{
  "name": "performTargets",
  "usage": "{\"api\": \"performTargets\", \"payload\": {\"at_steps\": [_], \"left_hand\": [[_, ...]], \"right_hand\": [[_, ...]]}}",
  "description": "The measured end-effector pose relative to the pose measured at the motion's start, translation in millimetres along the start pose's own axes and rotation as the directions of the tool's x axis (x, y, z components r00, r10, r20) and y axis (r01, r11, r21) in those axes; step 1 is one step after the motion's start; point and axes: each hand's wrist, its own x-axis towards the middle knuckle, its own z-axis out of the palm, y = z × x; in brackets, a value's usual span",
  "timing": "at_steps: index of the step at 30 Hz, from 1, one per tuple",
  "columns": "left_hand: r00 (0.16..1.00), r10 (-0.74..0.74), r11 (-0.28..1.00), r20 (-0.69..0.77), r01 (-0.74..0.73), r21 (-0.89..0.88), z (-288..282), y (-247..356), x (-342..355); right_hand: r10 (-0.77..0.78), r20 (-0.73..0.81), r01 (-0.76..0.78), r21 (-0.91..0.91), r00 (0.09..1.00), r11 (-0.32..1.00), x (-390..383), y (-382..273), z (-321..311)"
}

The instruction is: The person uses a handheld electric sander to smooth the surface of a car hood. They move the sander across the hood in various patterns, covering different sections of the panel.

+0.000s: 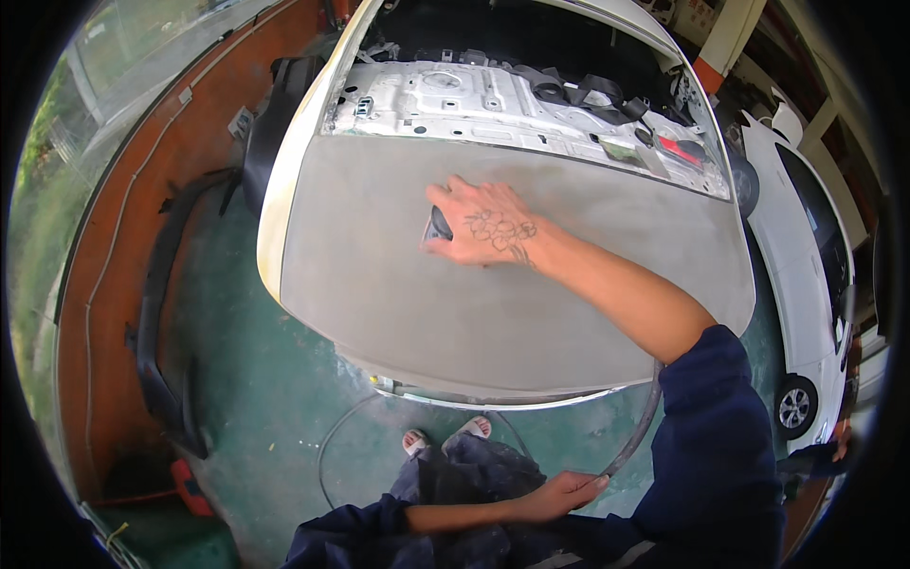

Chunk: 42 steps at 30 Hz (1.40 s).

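My right hand is closed over a small dark sander, which rests on the dull grey trunk lid of a car. Most of the tool is hidden under the palm; only its dark side shows by the thumb and fingers. Down near my waist, my left hand grips a grey hose. This hose rises toward the lid and passes out of sight behind my right forearm.
Beyond the lid lies the stripped metal rear deck with loose dark parts. A dark bumper stands along the orange wall at left. A white car is parked at right. A thin hose loops on the green floor.
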Motion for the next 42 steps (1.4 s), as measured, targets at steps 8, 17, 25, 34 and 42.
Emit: {"api": "performTargets", "payload": {"at_steps": [8, 17, 25, 34, 42], "left_hand": [[0.998, 0.059, 0.986, 0.032, -0.063, 0.156, 2, 6, -10], [1.0, 0.007, 0.999, 0.026, -0.008, 0.038, -3, 3, -23], [0.986, 0.009, 0.98, 0.166, -0.041, 0.193, 3, 4, -25], [0.989, -0.039, 0.991, 0.14, 0.02, 0.132, 0, -10, -35], [0.992, -0.105, 0.994, 0.063, 0.102, 0.049, 3, -13, -44]], "right_hand": [[-0.095, 0.19, 0.089, 0.037, 0.977, 0.995, -50, -62, -1], [0.143, 0.074, -0.141, -0.027, 0.987, 0.99, -14, -24, -1], [0.076, 0.171, -0.083, 0.032, 0.982, 0.996, -62, -69, 3], [0.223, 0.072, -0.218, -0.068, 0.972, 0.973, -38, -40, 5], [0.231, 0.003, -0.231, -0.028, 0.973, 0.973, -5, -31, 5]]}}
